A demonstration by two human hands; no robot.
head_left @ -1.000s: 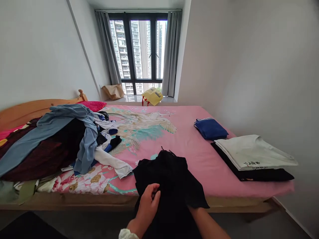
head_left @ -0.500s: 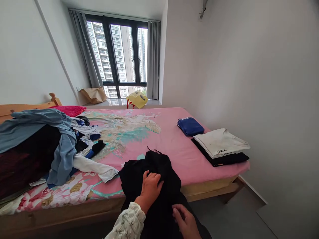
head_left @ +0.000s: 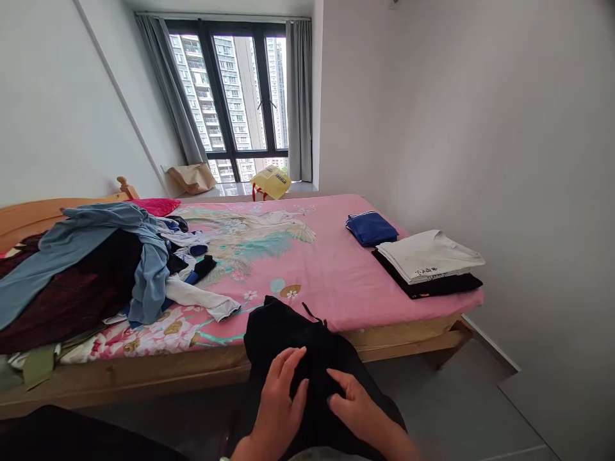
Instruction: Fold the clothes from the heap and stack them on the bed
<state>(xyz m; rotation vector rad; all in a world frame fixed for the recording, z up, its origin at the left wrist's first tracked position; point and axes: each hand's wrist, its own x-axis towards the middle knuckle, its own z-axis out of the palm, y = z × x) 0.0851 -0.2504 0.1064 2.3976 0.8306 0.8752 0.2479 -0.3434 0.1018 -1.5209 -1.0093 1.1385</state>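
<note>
Have black garment (head_left: 288, 330) slumped nearer, with less on the bed (head_left: 331, 262) than a moment ago, so loose rather than laid flat. Lies beneath and just beyond both hands. Spread at left grip (head_left: 279, 398) and right grip (head_left: 353, 400), half-curled, no pinch visible. Looks plain, rumpled, with thin cord (head_left: 311, 312) ahead of grip.

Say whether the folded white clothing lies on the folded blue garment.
No: the folded white clothing lies on a folded black garment, the folded blue garment farther back.
</note>
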